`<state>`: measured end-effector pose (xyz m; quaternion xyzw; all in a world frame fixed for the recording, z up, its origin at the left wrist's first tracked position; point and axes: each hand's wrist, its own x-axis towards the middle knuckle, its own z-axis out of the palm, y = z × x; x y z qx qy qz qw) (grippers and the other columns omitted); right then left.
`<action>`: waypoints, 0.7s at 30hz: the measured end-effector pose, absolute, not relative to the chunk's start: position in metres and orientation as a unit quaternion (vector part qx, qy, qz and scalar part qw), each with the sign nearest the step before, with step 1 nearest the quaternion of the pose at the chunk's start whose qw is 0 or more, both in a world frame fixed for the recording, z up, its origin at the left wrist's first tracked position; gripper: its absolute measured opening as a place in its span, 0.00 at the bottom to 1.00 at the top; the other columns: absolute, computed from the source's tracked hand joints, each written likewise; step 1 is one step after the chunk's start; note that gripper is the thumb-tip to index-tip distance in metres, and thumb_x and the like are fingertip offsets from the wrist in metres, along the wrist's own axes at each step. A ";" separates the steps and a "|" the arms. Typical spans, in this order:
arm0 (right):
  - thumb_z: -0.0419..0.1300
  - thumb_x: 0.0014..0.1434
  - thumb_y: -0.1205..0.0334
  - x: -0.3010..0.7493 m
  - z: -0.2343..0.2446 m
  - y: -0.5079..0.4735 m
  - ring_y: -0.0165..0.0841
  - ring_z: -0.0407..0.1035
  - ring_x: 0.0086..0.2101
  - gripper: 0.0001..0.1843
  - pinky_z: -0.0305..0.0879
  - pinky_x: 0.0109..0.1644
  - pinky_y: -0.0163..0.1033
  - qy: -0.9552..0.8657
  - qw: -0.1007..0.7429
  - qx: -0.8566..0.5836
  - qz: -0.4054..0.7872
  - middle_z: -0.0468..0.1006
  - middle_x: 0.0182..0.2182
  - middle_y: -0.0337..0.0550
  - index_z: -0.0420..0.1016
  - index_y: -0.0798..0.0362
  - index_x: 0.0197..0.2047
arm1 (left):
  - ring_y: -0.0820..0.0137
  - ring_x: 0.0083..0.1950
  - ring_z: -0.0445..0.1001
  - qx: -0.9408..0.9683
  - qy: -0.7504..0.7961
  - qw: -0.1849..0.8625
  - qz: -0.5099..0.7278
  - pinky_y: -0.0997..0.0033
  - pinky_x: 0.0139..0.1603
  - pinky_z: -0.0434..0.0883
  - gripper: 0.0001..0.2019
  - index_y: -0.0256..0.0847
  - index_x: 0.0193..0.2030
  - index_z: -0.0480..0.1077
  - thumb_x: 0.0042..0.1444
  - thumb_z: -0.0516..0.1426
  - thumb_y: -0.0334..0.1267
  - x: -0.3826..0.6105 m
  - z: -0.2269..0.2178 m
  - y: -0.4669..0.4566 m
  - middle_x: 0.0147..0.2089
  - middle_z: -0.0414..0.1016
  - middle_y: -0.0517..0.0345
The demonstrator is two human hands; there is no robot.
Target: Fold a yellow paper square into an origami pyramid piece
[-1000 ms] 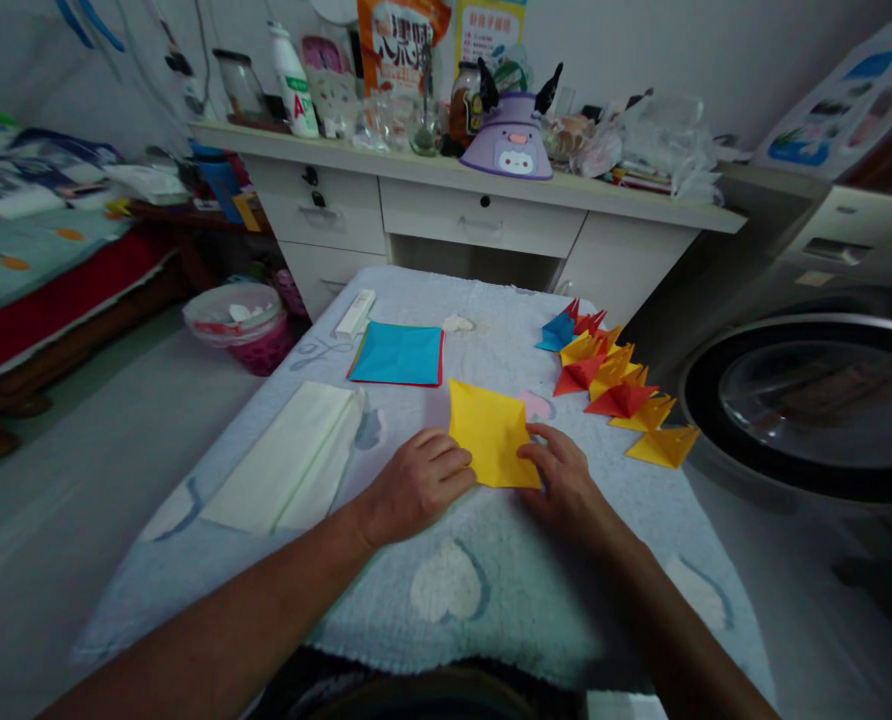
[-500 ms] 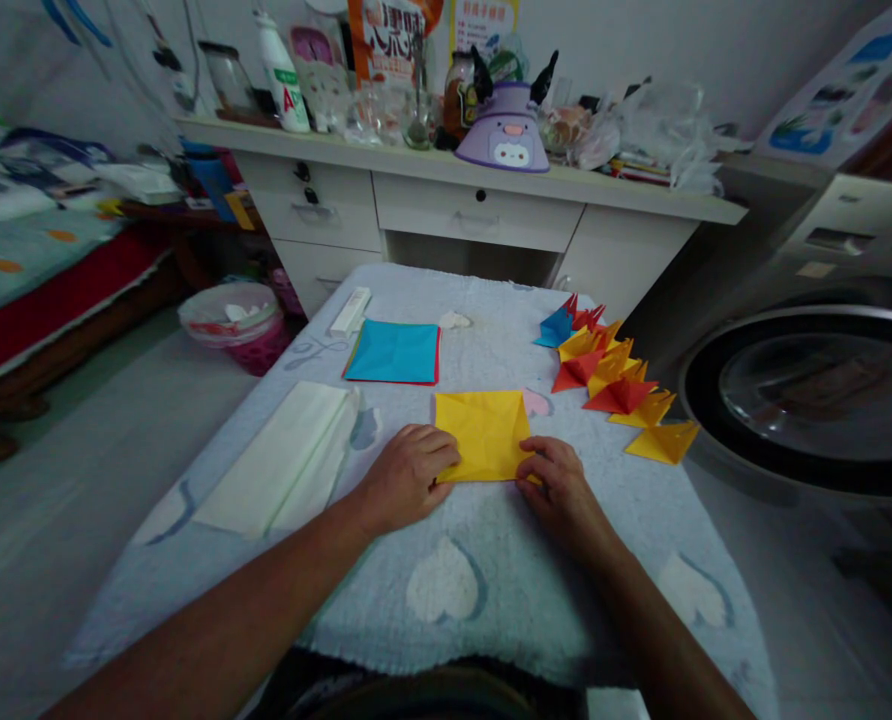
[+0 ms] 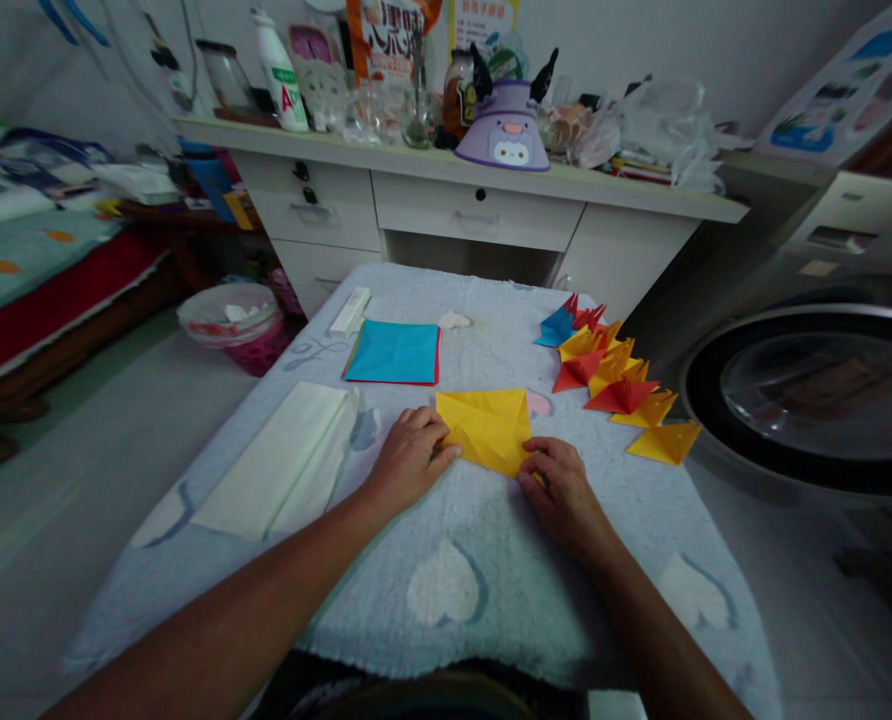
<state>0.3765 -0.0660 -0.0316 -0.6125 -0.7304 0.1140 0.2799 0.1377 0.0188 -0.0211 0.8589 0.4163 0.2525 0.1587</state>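
Observation:
A yellow paper square [image 3: 487, 428] lies on the towel-covered table [image 3: 446, 560], its near edge lifted and folding back. My left hand [image 3: 408, 462] pinches the paper's left near corner with curled fingers. My right hand [image 3: 562, 487] pinches the right near corner. A stack of blue and red paper sheets [image 3: 395, 352] lies further back. A row of folded paper pieces [image 3: 612, 385] in blue, red, orange and yellow runs along the right side.
A folded white cloth [image 3: 285, 465] lies at the left. A small white tube [image 3: 350, 311] sits behind the paper stack. A cluttered white desk [image 3: 483, 205] stands beyond, a washing machine door [image 3: 813, 395] at the right, a pink bin [image 3: 232, 322] on the floor.
The yellow sheet turned square to me, then both hands lifted its near corners and began folding it away; it now looks shorter with a pointed near edge.

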 end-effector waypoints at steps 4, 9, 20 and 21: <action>0.58 0.58 0.65 0.374 -0.033 -0.065 0.44 0.65 0.49 0.07 0.62 0.53 0.55 -0.712 0.293 -0.631 0.096 0.72 0.47 0.51 0.72 0.52 0.28 | 0.63 0.43 0.66 0.851 0.449 0.124 0.243 0.61 0.45 0.65 0.09 0.39 0.31 0.70 0.57 0.59 0.41 0.142 -0.022 0.019 0.40 0.70 0.53; 0.60 0.57 0.64 0.372 -0.035 -0.064 0.44 0.65 0.48 0.07 0.62 0.54 0.54 -0.701 0.298 -0.642 0.083 0.72 0.47 0.50 0.72 0.51 0.27 | 0.60 0.45 0.65 0.843 0.487 0.087 0.212 0.59 0.44 0.63 0.09 0.40 0.34 0.70 0.56 0.61 0.43 0.144 -0.023 0.017 0.42 0.69 0.52; 0.60 0.55 0.65 0.373 -0.040 -0.062 0.45 0.63 0.47 0.04 0.62 0.50 0.54 -0.717 0.271 -0.643 0.011 0.72 0.47 0.50 0.72 0.51 0.37 | 0.57 0.52 0.63 0.862 0.446 0.054 0.236 0.55 0.50 0.62 0.16 0.45 0.52 0.69 0.57 0.60 0.35 0.148 -0.024 0.013 0.51 0.70 0.52; 0.59 0.56 0.66 0.372 -0.039 -0.063 0.46 0.63 0.48 0.07 0.61 0.50 0.54 -0.725 0.266 -0.636 0.000 0.71 0.48 0.50 0.73 0.50 0.40 | 0.58 0.53 0.63 0.876 0.417 0.055 0.236 0.56 0.51 0.62 0.15 0.46 0.51 0.70 0.57 0.59 0.33 0.148 -0.025 0.013 0.52 0.70 0.53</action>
